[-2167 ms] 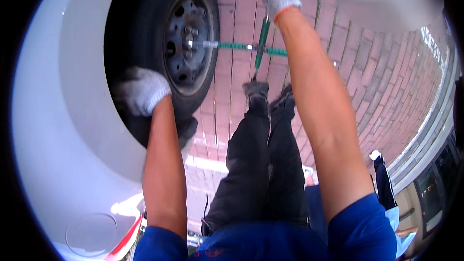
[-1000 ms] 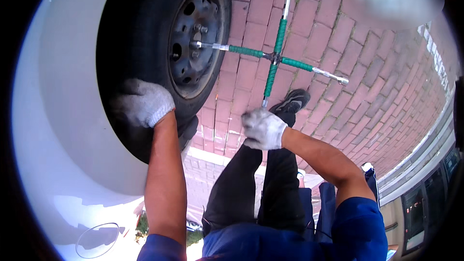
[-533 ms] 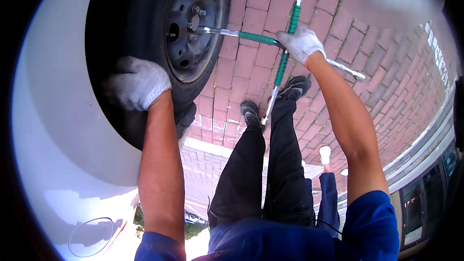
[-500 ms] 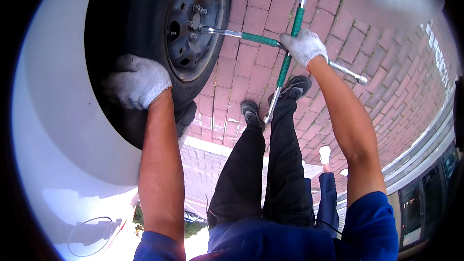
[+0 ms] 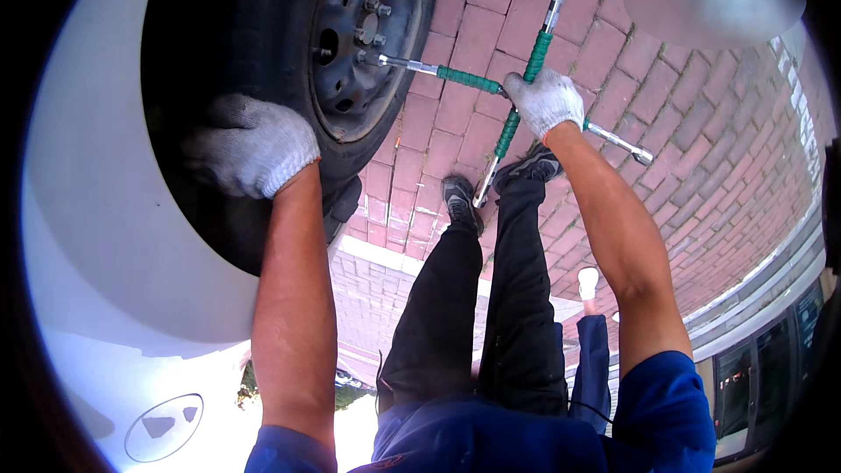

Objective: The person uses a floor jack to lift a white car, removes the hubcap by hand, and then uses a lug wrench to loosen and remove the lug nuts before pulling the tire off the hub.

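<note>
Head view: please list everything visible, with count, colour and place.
car body: 1, white, left
tyre: 1, black, upper left
wheel: 1, grey, inside tyre
fasteners: several, silver, wheel centre
cross wrench: 1, silver and green, socket at wheel
brick paving: 1, reddish, right
other person's leg: 1, navy, lower right
glass front: 1, dark, lower right
left hand: 1, white glove, at tyre
right hand: 1, white glove, gripping wrench
shirt: 1, blue, bottom
trousers: 1, black, lower centre
shoes: 2, dark, centre
</note>
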The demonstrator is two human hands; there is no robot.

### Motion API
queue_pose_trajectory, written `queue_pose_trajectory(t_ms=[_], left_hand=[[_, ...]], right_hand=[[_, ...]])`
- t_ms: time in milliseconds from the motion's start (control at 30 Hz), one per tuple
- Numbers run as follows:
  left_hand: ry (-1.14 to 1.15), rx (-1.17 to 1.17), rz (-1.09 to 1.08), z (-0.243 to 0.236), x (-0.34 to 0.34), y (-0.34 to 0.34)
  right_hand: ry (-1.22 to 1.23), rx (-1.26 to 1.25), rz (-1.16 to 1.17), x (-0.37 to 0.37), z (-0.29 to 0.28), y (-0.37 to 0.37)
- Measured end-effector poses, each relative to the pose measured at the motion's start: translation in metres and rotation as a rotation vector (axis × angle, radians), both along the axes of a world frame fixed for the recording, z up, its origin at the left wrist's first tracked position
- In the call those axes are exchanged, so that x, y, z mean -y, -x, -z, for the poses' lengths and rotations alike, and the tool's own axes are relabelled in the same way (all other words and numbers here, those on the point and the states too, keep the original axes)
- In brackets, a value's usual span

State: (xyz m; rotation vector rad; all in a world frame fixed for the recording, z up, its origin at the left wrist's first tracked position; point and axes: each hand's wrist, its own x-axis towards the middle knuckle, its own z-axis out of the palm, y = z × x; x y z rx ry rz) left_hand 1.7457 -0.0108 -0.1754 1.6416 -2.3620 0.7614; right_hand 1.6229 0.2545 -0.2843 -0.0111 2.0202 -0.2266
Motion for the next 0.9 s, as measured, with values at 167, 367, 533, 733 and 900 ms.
queue_pose_trajectory(t_ms=[167, 367, 533, 733, 900], left_hand=[[-0.019, -0.104, 0.041, 0.001, -0.001, -0.002], [0.041, -0.099, 0.083, 0.002, -0.004, -0.002], [-0.024, -0.179, 0.022, -0.002, -0.006, 0.001], [-0.007, -0.114, -0.002, 0.001, -0.003, -0.004], [-0.066, -0.122, -0.082, 0.004, -0.002, 0.003]], right_hand=[[-0.019, 0.046, 0.004, 0.006, 0.001, 0.007], [-0.058, -0.022, -0.022, 0.015, -0.014, 0.009], [-0.057, 0.041, 0.052, 0.013, 0.005, -0.011], [0.388, 0.135, 0.318, -0.003, 0.050, 0.003], [0.925, 0.075, 1.411, 0.034, 0.072, 0.111]])
